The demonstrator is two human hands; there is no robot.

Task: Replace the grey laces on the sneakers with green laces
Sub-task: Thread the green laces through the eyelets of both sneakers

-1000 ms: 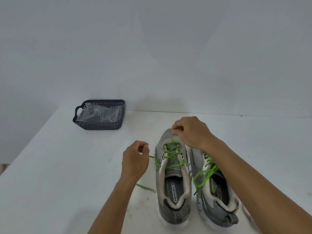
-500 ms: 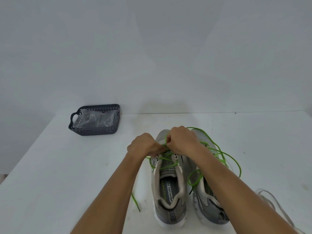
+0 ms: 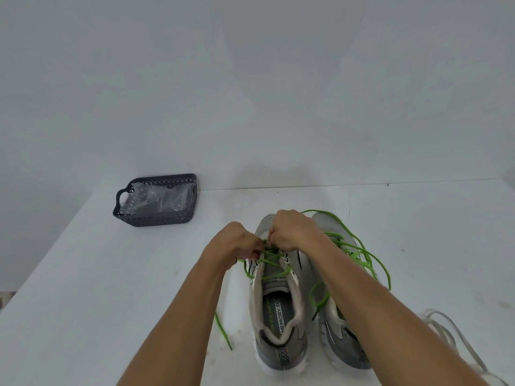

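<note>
The left hand [image 3: 237,242] and the right hand [image 3: 292,231] are meeting knuckle to knuckle over the front of the left sneaker [image 3: 276,296], both with fingers curled tight. Each is pinching the green lace [image 3: 271,271] where it is crossing the upper eyelets; exactly which strand each hand is holding is hidden by the fingers. Both forearms are reaching in from the bottom edge, the right one passing over the right sneaker [image 3: 338,324] and covering much of it.

The left sneaker is sitting upright with its toe pointing away, its grey tongue showing and a few green crossings running over it just below the hands. Inside, the insole is showing printed lettering. One loose end of the green lace is trailing down to the left of this shoe and lying on the white surface [image 3: 97,302], near the left forearm.

The right sneaker is standing just beside the left one, the two nearly touching along their sides. A second green lace [image 3: 370,260] is looping loosely over and to the right of it, with long slack arcs hanging out past the toe and side.

At the lower right, pale grey laces [image 3: 448,332] are lying in a loose heap on the surface, apart from the shoes.

Well away at the far left, by the wall, a dark perforated basket [image 3: 156,218] is sitting on the surface, holding crumpled clear plastic [image 3: 158,199].
</note>
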